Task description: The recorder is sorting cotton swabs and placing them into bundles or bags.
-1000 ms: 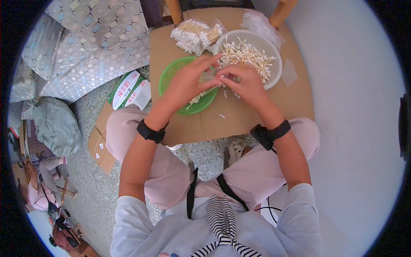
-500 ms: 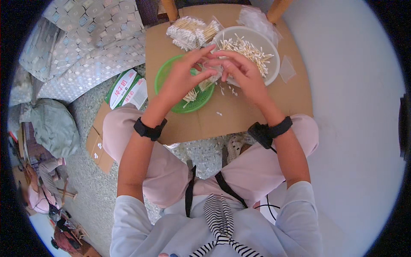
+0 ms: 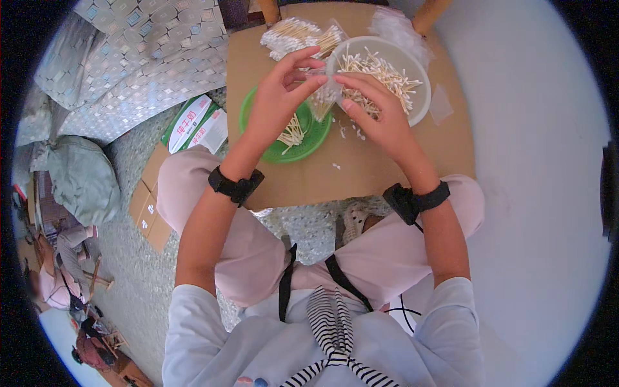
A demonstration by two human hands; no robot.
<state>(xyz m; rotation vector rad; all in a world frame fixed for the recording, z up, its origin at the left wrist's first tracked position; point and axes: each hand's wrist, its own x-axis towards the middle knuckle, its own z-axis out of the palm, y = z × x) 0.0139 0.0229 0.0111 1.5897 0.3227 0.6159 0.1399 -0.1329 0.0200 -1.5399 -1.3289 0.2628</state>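
Note:
Between my two hands hangs a small clear plastic bag [image 3: 324,102] with cotton swabs in it, above the gap between the two bowls. My left hand [image 3: 282,97] pinches the bag's upper left edge near the thumb tip, its other fingers curled loosely. On the other side my right hand [image 3: 376,108] holds the upper right edge at the fingertips. Under my left hand stands a green plastic basket [image 3: 314,143], with a small bunch of cotton swabs [image 3: 292,133] in it. A white bowl [image 3: 422,106] heaped with loose cotton swabs [image 3: 380,71] stands beyond my right hand.
Filled bags of swabs [image 3: 298,35] lie at the back of the cardboard-covered surface [image 3: 309,187]. Empty clear bags [image 3: 396,29] lie behind the bowl, and another clear bag [image 3: 441,105] lies to its right. A few white bits [image 3: 359,133] are scattered in front. A wall rises at the right.
My hands have drawn slightly apart at the fingertips, and the bag between them shows more plainly, hanging lower end down. The whole view has shifted a little.

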